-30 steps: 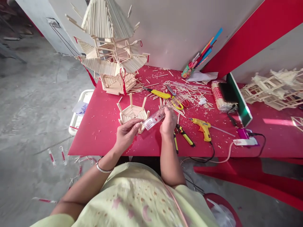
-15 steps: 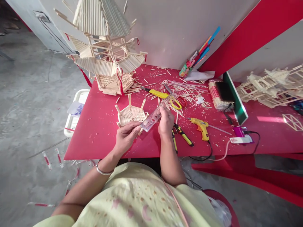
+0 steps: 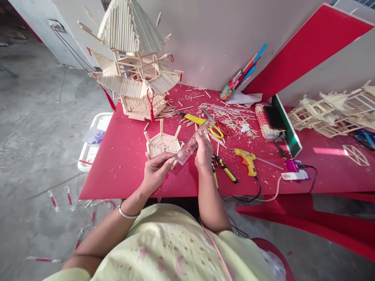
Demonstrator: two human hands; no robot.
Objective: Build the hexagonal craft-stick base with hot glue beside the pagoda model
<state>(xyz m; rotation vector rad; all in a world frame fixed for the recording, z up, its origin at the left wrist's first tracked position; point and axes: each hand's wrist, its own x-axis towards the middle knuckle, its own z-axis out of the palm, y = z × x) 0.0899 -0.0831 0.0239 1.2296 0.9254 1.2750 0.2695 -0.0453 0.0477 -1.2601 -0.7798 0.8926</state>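
Observation:
A clear plastic ruler (image 3: 187,150) is held at a slant above the red table. My left hand (image 3: 158,169) pinches its near lower end between thumb and fingers. Farther up the same ruler, my right hand (image 3: 203,152) is closed around its edge. Just beyond my left hand sits a small hexagonal base of wooden sticks (image 3: 163,143) with short upright posts, its near side partly hidden by my hand and the ruler. Behind the ruler's far end lie a yellow utility knife (image 3: 195,118) and scissors with yellow and red handles (image 3: 217,132).
A tall stick pagoda (image 3: 134,84) stands at the back left of the red table (image 3: 117,175). Pliers (image 3: 225,169) and a yellow glue gun (image 3: 247,160) with its cord lie to the right. Loose stick pieces, a pen cup (image 3: 227,92) and another stick model (image 3: 331,111) are farther back.
The view has shifted slightly, so the table and pagoda sit a little lower in the picture. Both hands keep their hold on the ruler, almost unmoved.

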